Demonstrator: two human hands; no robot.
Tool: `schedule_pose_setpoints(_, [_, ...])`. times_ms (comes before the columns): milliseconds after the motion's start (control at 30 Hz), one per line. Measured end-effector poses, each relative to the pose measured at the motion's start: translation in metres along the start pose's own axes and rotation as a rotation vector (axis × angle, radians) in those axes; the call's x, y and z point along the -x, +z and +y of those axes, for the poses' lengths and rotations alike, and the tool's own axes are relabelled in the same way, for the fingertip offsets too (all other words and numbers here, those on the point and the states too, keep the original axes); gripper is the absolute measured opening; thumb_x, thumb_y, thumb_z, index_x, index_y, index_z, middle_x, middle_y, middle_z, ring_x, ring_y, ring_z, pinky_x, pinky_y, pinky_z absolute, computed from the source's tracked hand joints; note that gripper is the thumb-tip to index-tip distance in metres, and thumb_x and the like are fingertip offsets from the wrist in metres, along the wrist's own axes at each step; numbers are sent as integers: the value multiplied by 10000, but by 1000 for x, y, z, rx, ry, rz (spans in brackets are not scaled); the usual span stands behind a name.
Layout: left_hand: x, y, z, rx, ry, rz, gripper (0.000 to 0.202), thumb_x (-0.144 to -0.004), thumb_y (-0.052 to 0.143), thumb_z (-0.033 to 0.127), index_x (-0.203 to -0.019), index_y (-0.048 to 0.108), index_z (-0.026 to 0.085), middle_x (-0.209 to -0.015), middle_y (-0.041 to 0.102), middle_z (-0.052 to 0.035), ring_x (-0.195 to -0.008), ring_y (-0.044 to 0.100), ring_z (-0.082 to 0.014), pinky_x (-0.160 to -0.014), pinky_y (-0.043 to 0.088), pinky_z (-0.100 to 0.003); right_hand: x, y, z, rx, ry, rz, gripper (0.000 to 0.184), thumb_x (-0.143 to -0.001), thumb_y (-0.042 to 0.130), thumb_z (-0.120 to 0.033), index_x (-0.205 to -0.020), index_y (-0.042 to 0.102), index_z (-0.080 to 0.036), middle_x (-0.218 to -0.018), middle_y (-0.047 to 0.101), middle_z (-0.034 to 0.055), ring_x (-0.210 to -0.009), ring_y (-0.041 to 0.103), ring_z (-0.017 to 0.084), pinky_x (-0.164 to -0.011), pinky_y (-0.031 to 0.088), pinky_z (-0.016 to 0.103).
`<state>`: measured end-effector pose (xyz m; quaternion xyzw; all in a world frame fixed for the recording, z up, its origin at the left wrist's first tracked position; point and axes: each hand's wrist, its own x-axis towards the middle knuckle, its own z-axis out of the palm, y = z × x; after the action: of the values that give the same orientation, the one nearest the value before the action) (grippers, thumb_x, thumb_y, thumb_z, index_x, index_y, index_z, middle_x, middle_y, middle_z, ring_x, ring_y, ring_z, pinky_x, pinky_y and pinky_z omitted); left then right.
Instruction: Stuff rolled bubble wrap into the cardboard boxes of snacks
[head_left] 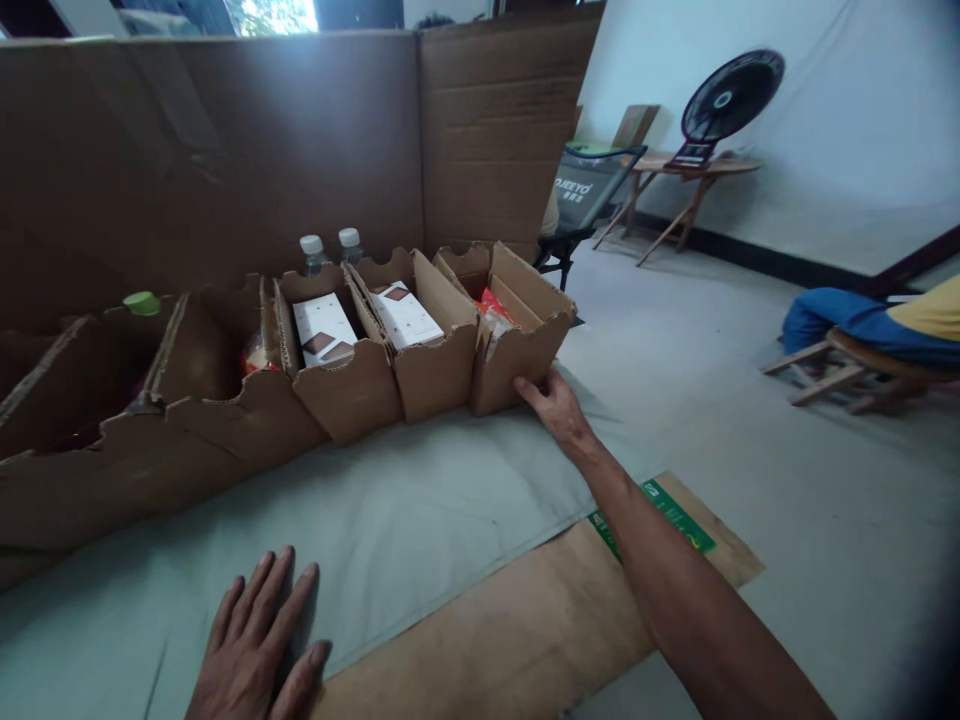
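My left hand (255, 645) lies flat and open, fingers spread, on the pale grey cloth (420, 500) near the front. My right hand (553, 402) reaches forward with fingers stretched and touches the lower front corner of the rightmost cardboard box (517, 350), which holds a red and orange packet (495, 305). To its left stand two more open boxes, each with a white carton (409, 312) (322, 330) inside. Two capped water bottles (330, 250) stand behind them.
More open cardboard boxes (187, 370) run off to the left, one with a green cap (142, 302) showing. A tall cardboard wall (300, 140) backs them. A flat cardboard sheet (525, 620) lies under the cloth. A folding chair (589, 195), a fan (727, 95) on a table and a seated person (870, 320) are at right.
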<state>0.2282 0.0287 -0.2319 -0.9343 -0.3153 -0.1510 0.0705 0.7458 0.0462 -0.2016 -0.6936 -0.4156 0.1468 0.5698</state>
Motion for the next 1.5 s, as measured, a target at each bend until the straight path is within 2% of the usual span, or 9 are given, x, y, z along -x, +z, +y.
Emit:
schedule_pose_setpoints(400, [3,0,1,11,-34,-19,748,-972,550,424,-1654,263,308,-1746,246,-76,-1581,284,-341,-1247,227,-542,-4,13,-16,-32,-60,82,859,-725,673,-813,-1281,624,-160,-1178,727,182,-1105,660,355,-1011,523,554])
schedule_pose_setpoints(533, [5,1,2,39,-63,-22,704,-983,536,428,-1637,294,330,-1722,312,-84,-1565,326,-344,-1232,269,-570,4,-9,-57,68,-148,243,758,-800,693,-623,-1406,557,-190,-1145,728,138,-946,675,278,-928,543,489])
schedule_pose_setpoints(667, [6,0,3,68,-83,-25,662,-985,544,433,-1610,365,310,-1709,336,-103,-1571,318,-355,-1228,280,-602,-10,-24,-113,511,-322,77,720,-850,676,-371,-1540,490,-279,-876,757,20,-713,654,218,-764,536,388])
schedule_pose_setpoints(867, [5,1,3,118,-126,-25,580,-977,563,455,-1529,523,280,-1675,406,-102,-1551,360,-368,-1237,295,-607,-29,-34,-148,909,-305,-106,228,-809,641,-222,-924,824,-293,-815,774,43,-816,692,278,-735,502,392])
schedule_pose_setpoints(1133, [2,-6,6,183,-165,120,458,-972,568,441,-1349,667,201,-1575,507,-173,-1539,344,-431,-1173,361,-699,79,-37,-210,1133,-263,-190,101,-834,718,-304,-795,807,-275,-618,690,70,-581,645,276,-597,471,410])
schedule_pose_setpoints(1300, [-2,-25,13,252,-161,278,303,-983,565,318,-1240,671,198,-1510,537,-191,-1510,382,-439,-1133,415,-710,186,-21,-276,433,-508,-483,193,-988,591,-332,-984,777,-383,-779,773,2,-648,722,234,-595,581,399])
schedule_pose_setpoints(1400, [2,-38,25,329,-209,290,287,-987,578,289,-1263,643,241,-1529,523,-159,-1509,396,-405,-1143,434,-672,188,-41,-271,110,-477,5,146,-976,632,-350,-1015,761,-407,-972,794,12,-859,760,264,-783,635,480])
schedule_pose_setpoints(1433, [3,-41,32,368,-232,287,294,-989,580,292,-1275,636,255,-1532,523,-147,-1506,406,-391,-1141,448,-652,174,-50,-257,55,-388,264,119,-962,639,-377,-969,758,-370,-1013,784,45,-897,753,283,-826,624,516])
schedule_pose_setpoints(1500, [5,-46,47,468,-261,275,307,-994,576,300,-1296,632,276,-1530,537,-127,-1488,440,-365,-1126,484,-609,133,-70,-215,-57,-211,501,205,-881,670,-502,-891,695,-299,-1162,751,102,-1047,726,292,-871,592,492])
